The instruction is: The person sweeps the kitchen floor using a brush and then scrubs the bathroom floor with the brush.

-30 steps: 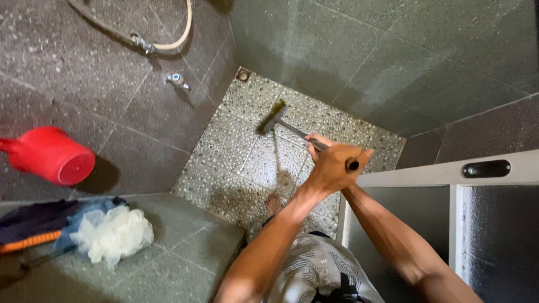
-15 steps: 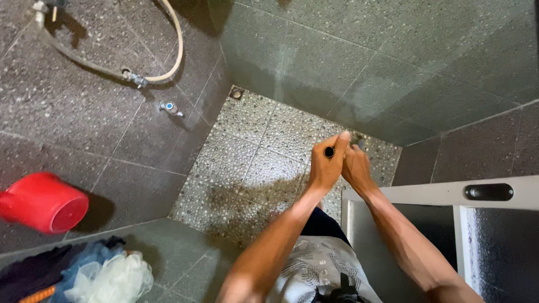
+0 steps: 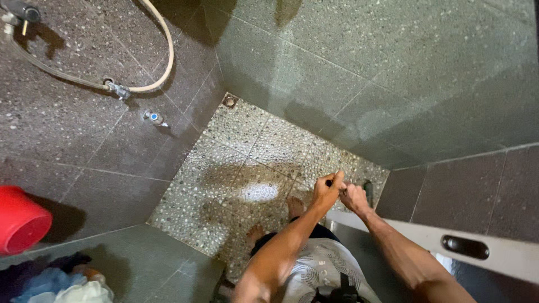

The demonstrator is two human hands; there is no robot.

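Both hands grip the thin handle of a long floor brush, close together over the pebble floor [image 3: 252,146] of a shower stall. My left hand [image 3: 325,193] is closed around the handle's top end. My right hand [image 3: 353,197] holds it just beside and slightly lower. The brush's dark head [image 3: 368,189] rests on the floor at the right, close to the grey tiled wall [image 3: 393,67]. The handle is mostly hidden by my hands. My bare feet [image 3: 295,205] stand on the wet pebbles below.
A drain [image 3: 229,101] sits in the far floor corner. On the left wall are a hose [image 3: 163,45] and a small tap [image 3: 152,117]. A red bucket [image 3: 19,221] and bunched cloths [image 3: 67,286] lie on the left ledge. A door with a dark handle [image 3: 465,247] stands right.
The brush head has come back from the far middle of the floor to the right wall near my feet. My hands moved closer together and lower.
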